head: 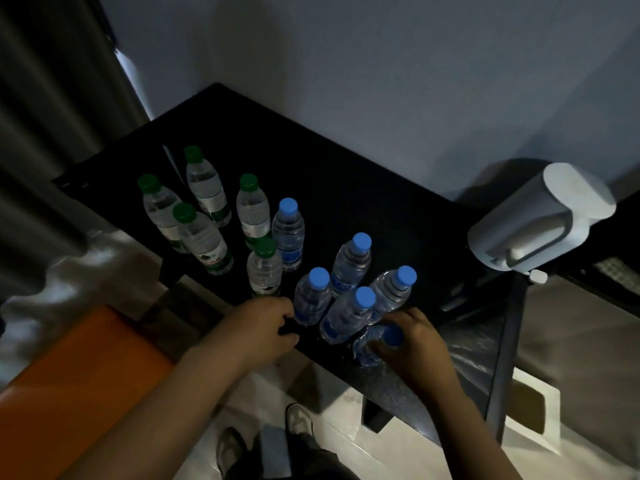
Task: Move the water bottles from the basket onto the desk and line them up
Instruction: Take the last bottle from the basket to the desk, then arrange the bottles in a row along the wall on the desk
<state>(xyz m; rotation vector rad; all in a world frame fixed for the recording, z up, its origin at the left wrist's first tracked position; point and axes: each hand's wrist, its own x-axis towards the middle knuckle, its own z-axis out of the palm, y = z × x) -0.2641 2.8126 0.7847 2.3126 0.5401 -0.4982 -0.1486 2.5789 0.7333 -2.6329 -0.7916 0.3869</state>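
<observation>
Several clear water bottles stand on a black desk (346,174). The green-capped ones (204,233) are grouped at the left, the blue-capped ones (349,265) at the right. My right hand (412,344) is closed around a blue-capped bottle (372,342) at the desk's near edge, fingers wrapped just below its cap. My left hand (266,327) rests on the near edge with fingers curled, its fingertips against the base of another blue-capped bottle (311,299). No basket can be made out.
A white kettle-like appliance (540,220) stands at the desk's right end. An orange surface (76,386) lies at the lower left, a curtain (52,116) hangs at the left. A white box-shaped object (533,414) sits on the floor at the right. My feet show below.
</observation>
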